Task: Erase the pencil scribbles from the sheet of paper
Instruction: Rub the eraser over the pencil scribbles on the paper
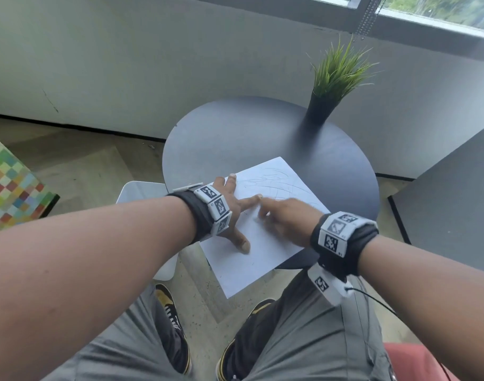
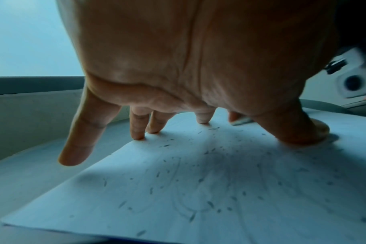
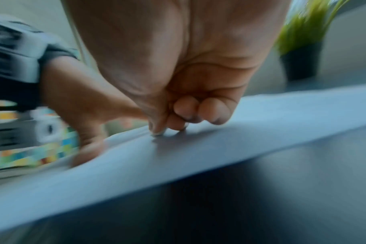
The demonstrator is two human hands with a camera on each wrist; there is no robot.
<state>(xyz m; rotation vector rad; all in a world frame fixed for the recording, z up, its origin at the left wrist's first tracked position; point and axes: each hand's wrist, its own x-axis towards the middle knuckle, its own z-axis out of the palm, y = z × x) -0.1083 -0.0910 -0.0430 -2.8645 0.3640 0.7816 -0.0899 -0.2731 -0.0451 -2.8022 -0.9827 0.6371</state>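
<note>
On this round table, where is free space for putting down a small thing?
The bare table between the sheet of paper and the potted plant, also its far left part. The near edge is crowded: left hand and right hand are on the paper.

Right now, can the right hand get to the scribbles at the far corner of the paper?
Probably yes. The right hand is already on the paper, and the scribbles lie just past its fingers with nothing between. The left hand presses the sheet off to the side, and the plant stands farther back.

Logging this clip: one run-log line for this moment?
phase: erasing | left hand: spread, pressing paper | right hand: pinching small eraser, blurred | scribbles: remain
</note>
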